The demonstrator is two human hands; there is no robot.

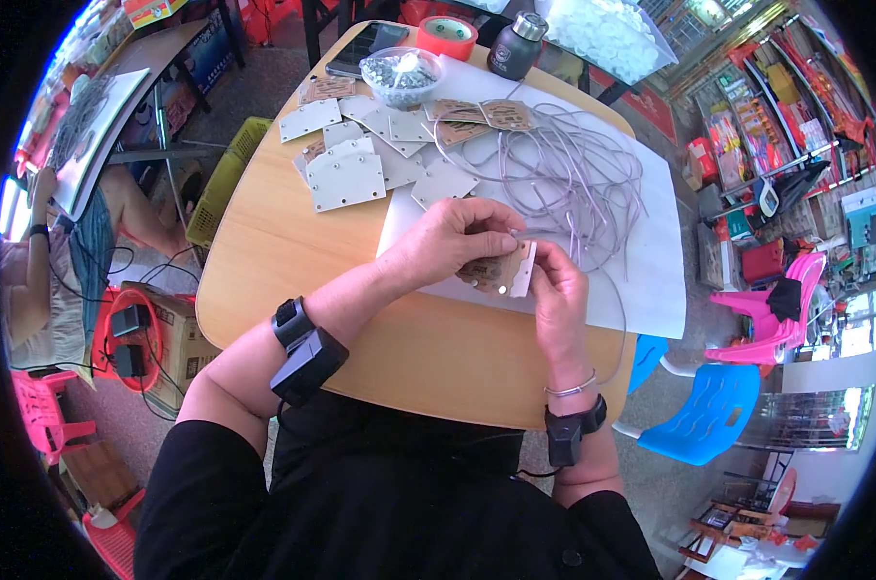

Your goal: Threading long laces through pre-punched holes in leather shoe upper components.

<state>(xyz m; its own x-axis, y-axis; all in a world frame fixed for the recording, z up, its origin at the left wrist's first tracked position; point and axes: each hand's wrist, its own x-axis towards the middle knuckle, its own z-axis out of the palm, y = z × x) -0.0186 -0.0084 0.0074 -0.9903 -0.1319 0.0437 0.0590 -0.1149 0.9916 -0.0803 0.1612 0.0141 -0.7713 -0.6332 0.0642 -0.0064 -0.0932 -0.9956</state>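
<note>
Wooden table (264, 251), viewed remotely: over its near half I held one small board (491, 271), left hand (457, 242) and right hand (561, 300) clamped on its edges, probably steadying it. Grey cords (575, 184) lay heaped beyond; loose boards (349, 182) sat left, presumably for reach.

Light fell brightly on the left hand (447, 237) and right hand (563, 300); the board (493, 273) in their grip looked fairly sharp, its finest detail too small to tell. Beyond the grip, the tub (607, 41) glared almost white; to its right, the sheet (655, 271) was pale with a lilac tint. Far left of the grip, strong light washed out the rim, edged with blue fringing. Nearer than the grip, the shirt (409, 503) sank into near-black. Fisheye distortion bent the shelves (781, 106) far right, softly rendered, and black vignetting closed the corners.
</note>
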